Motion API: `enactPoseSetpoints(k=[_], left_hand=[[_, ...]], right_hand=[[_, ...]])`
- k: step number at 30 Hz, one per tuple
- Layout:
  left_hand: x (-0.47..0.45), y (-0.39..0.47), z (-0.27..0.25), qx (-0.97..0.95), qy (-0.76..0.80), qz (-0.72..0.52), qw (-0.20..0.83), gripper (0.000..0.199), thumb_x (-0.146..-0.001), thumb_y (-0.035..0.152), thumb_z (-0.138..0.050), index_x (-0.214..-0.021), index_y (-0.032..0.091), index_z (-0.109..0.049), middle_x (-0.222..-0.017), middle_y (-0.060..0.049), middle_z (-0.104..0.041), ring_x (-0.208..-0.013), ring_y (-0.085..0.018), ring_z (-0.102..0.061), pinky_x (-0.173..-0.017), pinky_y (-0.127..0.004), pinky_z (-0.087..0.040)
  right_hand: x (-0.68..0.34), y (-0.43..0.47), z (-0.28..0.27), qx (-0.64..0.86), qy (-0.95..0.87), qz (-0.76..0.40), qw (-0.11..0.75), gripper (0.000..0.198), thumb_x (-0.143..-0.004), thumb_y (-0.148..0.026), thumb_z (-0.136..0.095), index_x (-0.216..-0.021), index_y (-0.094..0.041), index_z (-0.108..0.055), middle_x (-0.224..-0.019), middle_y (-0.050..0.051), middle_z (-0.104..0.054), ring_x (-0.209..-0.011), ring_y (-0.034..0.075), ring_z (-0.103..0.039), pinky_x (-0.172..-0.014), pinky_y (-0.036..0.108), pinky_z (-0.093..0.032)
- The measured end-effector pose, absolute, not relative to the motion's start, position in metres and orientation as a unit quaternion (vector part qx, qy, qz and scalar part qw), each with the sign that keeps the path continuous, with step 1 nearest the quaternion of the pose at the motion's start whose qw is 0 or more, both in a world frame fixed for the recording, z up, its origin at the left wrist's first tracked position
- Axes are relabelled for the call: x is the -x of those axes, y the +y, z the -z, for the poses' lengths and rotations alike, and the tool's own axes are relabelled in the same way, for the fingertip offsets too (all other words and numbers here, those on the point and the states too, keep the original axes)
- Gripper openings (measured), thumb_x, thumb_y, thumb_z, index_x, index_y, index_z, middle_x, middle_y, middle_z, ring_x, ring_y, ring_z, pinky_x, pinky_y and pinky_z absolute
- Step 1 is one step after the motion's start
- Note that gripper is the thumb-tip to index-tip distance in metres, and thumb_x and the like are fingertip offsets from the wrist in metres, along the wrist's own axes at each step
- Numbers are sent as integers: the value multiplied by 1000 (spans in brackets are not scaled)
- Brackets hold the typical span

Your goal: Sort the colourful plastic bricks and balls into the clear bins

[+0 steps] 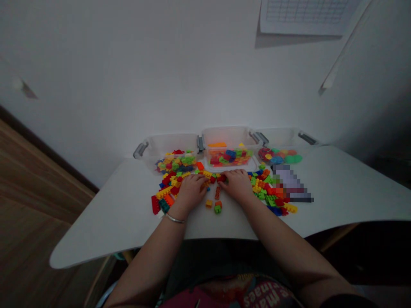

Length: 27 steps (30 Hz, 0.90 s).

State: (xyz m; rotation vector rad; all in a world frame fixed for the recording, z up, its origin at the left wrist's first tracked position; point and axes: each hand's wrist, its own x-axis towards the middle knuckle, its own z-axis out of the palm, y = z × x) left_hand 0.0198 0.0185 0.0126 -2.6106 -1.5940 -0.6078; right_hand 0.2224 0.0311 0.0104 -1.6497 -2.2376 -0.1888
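Note:
My left hand (193, 189) reaches into the heap of toy building bricks on the white table (105, 218). Its fingers are curled in, and what they hold, if anything, is hidden; a bit of yellow shows beside them. To the right, my right hand (236, 184) has thumb and fingers closed around a red brick (221, 178). Between both hands lies a reddish-brown brick (217, 193). Closer to me sit a yellow-orange brick (208, 204) and a green brick (218, 209) touching an orange one.
Three clear plastic boxes stand along the wall: a left box (170, 139) and a middle box (227, 132) with colourful pieces, and a right box (279, 134) with round pieces. Loose bricks (263, 190) spread on both sides. A pixelated flat object (292, 184) lies at right.

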Motion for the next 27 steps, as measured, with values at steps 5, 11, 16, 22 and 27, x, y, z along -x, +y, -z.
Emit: enactPoseSetpoints(k=[5,11,16,22,27], left_hand=[[-20,18,-13,836,-513,197,11,31,-85,21,-58,-115,21,-67,-121,-7,-66,-112,-26,-57,-101,-44,-44],[-20,17,-13,834,-516,194,6,31,-87,22,-56,-117,21,-66,-122,-7,-66,-114,-25,-56,-103,-44,-44],[-17,18,-11,836,-510,201,0,31,-88,24,-55,-116,21,-66,-122,-8,-65,-114,-25,-56,-103,-44,-44],[-11,16,-9,834,-511,207,-1,30,-86,22,-56,-115,21,-67,-121,-8,-66,-113,-25,-57,-102,-44,-44],[-8,15,-7,836,-511,200,2,31,-87,22,-55,-116,20,-66,-122,-8,-65,-114,-25,-57,-102,-45,-44]], right_hand=[[-223,32,-9,573,-786,54,224,26,-84,-38,-61,-103,-21,-67,-96,8,-73,-97,26,-61,-97,41,-34],[-234,38,-8,522,-743,-49,417,30,-86,-36,-53,-108,-19,-63,-108,11,-69,-101,25,-61,-93,39,-43],[-255,45,-26,502,-638,-35,583,35,-89,-39,-45,-115,-19,-58,-114,12,-65,-104,24,-59,-91,40,-46],[-280,76,-69,537,-613,52,577,37,-90,-41,-43,-111,-19,-63,-105,10,-68,-99,24,-59,-93,43,-44],[-290,106,-84,620,-658,15,427,39,-92,-42,-41,-100,-20,-72,-93,9,-73,-91,24,-64,-86,39,-47]])
